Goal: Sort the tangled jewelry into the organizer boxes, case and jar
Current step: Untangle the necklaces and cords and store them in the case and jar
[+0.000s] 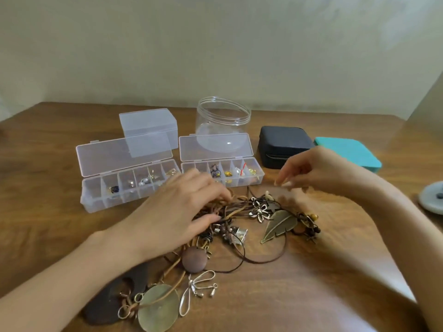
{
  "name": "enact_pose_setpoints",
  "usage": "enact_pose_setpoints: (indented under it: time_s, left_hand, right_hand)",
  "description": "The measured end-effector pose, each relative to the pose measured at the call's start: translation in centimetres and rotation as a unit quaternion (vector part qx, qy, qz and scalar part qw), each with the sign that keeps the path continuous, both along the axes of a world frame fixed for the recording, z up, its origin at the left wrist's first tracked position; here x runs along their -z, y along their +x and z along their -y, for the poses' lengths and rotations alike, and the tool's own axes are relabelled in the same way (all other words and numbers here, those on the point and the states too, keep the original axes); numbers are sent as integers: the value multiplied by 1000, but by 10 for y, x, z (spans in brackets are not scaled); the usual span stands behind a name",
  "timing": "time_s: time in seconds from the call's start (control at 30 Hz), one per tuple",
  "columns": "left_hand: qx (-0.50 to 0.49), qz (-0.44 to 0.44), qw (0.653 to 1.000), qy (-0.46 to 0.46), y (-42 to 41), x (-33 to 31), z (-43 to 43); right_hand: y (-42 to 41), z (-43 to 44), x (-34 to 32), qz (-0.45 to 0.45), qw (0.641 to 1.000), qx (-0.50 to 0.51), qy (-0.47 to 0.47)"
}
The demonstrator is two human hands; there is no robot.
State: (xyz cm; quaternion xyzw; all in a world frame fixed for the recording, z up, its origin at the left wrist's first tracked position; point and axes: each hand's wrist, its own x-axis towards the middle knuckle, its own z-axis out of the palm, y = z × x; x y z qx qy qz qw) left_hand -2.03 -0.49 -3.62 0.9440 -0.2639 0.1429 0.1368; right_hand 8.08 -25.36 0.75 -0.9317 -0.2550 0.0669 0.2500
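Note:
A tangle of brown cord necklaces [237, 207] lies on the wooden table [311, 283]. In it are a bronze leaf pendant [280, 224], a metal flower pendant [262, 210], a round wooden pendant [194, 259] and pale shell discs [158, 305]. My left hand [182, 212] rests on the tangle's left side and pinches cords between thumb and fingers. Just above the tangle's right side hovers my right hand [311, 171], fingers loosely curled down, nothing visible in them. Two open organizer boxes [96, 202] [257, 174] hold small pieces. Behind stand a clear jar [223, 116] and a closed black case [282, 144].
A small closed clear box [148, 123] stands behind the left organizer. A teal case [347, 152] lies right of the black case. A grey round object [434, 197] sits at the right edge. A dark wooden pendant [107, 300] and a silver loop pendant [199, 286] lie near the front.

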Motion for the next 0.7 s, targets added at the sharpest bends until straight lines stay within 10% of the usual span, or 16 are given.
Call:
enact_pose_setpoints:
  time_s: [0.37,0.7]
  left_hand:
    - [-30,-4,978,-205,-3,-10,5]
    - [-6,-161,814,-558,1,-21,3]
  right_hand:
    - [-9,-18,11,-58,994,-86,-32]
    - [-17,-5,-13,-135,941,-98,294]
